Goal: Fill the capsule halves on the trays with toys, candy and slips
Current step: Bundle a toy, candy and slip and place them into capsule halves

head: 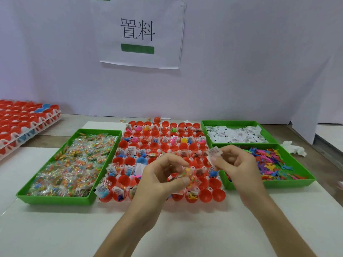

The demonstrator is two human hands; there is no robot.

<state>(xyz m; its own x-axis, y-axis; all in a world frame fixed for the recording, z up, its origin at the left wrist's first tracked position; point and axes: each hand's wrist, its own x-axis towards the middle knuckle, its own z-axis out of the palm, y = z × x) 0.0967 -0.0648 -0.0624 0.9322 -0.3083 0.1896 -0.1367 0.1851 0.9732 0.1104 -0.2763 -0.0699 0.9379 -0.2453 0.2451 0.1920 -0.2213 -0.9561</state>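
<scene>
Left hand [163, 175] pinches a candy packet [189, 178] — right hand [239, 164] pinches paper slips [213, 152] — above the capsule tray [215, 196].

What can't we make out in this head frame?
Head view:
1. Capsule halves: the fill of those under the left hand and right hand is hidden by the hands.
2. Print on the slip pinched by the right hand: too small and blurred.
3. Stacked trays: cut off by the left edge, count unknown.
4. Candy packet: partly covered by the left hand's fingers.

left hand [163, 175] pinching candy packet [191, 178], right hand [235, 164] pinching slips [213, 152], both hovering over capsule tray [130, 160].
</scene>
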